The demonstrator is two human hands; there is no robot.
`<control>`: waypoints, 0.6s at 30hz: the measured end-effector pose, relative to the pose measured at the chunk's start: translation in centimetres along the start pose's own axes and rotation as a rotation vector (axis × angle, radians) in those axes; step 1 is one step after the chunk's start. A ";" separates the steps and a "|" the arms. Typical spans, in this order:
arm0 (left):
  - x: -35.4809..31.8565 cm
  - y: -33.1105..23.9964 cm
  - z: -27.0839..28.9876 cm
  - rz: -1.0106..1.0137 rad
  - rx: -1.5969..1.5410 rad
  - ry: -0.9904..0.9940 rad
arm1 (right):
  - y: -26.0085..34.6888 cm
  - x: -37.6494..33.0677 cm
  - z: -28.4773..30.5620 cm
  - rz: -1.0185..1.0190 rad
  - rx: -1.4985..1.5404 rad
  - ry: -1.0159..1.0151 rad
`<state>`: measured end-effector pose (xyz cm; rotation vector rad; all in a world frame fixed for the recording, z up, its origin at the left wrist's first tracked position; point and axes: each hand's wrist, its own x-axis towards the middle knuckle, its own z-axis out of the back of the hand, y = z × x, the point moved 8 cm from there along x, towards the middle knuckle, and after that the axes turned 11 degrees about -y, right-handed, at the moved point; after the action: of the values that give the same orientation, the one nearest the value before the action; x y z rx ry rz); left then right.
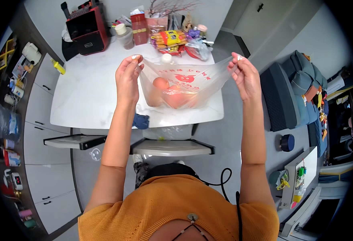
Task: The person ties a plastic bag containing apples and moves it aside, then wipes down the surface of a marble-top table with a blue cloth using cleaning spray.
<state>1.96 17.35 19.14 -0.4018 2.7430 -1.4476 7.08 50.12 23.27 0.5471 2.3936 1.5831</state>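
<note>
Both hands are holding one clear plastic bag (184, 86) up above the white worktop (88, 96). The left hand (127, 78) and right hand (245, 76) are each pinching a top corner with closed fingers, stretching the mouth left to right. Two orange-pink round fruits (172, 94) are sagging inside.

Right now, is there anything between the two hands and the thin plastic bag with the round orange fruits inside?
Nothing visible. The left hand and the right hand each pinch one top edge of the thin clear plastic bag with red print, stretching it open above the white table. The round orange fruits hang inside.
</note>
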 end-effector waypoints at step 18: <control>-8.0 11.7 -14.0 0.289 0.012 0.160 | 4.8 5.9 15.0 0.036 -0.239 -0.151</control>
<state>5.31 36.83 16.81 0.1135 2.7614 -1.4756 8.35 66.83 21.88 0.6392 2.0611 1.7445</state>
